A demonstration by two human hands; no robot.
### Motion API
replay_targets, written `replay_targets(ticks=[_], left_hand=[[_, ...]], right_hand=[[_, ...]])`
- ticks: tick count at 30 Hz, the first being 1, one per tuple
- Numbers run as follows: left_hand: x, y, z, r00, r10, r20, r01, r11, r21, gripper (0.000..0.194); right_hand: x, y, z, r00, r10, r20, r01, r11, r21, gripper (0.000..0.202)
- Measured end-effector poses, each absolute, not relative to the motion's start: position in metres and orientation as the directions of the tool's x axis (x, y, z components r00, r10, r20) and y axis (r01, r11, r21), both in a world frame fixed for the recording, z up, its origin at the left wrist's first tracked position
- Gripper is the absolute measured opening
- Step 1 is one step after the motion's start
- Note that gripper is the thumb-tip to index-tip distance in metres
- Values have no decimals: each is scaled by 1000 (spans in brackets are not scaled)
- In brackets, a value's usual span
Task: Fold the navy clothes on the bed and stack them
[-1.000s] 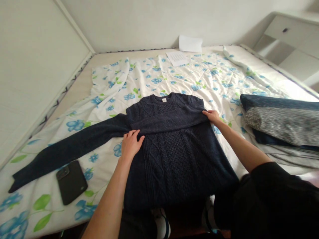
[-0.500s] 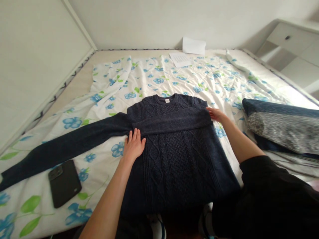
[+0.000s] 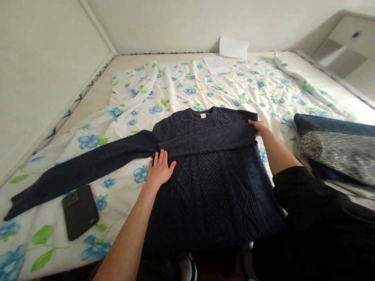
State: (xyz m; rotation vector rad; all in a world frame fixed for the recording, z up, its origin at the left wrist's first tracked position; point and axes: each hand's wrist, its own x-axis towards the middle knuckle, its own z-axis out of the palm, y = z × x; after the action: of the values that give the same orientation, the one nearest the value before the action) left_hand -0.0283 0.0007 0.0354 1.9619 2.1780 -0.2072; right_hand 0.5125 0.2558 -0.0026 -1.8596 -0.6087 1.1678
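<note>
A dark navy cable-knit sweater (image 3: 211,183) lies flat, front up, on a bed with a white sheet printed with blue flowers (image 3: 181,86). Its right sleeve is folded across the chest. The other sleeve stretches out to the left over the sheet. My left hand (image 3: 159,171) rests flat, fingers together, on the sweater's left edge just below the folded cuff. At the sweater's right shoulder my right hand (image 3: 258,127) touches the fold of the sleeve; whether it pinches the cloth cannot be told.
A black phone (image 3: 79,210) lies on the sheet below the outstretched sleeve. Folded dark and grey clothes (image 3: 334,148) are stacked at the right. Two sheets of paper (image 3: 216,64) lie at the far end by the wall. A white cabinet (image 3: 351,50) stands at the right.
My left hand slid a little down and flattened on the sweater's edge. My right hand stayed at the right shoulder. The view shifted slightly.
</note>
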Motion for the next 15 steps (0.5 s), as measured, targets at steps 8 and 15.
replay_targets(ticks=[8,15], left_hand=[[-28,4,39,-106,956,-273,990,126,56,86],[-39,10,29,-89,957,-276,992,109,57,88]], right_hand=[[522,194,8,-8,808,-589,-32,-588,-808,33],[528,121,-3,49,834,-550,345,-531,-774,47]])
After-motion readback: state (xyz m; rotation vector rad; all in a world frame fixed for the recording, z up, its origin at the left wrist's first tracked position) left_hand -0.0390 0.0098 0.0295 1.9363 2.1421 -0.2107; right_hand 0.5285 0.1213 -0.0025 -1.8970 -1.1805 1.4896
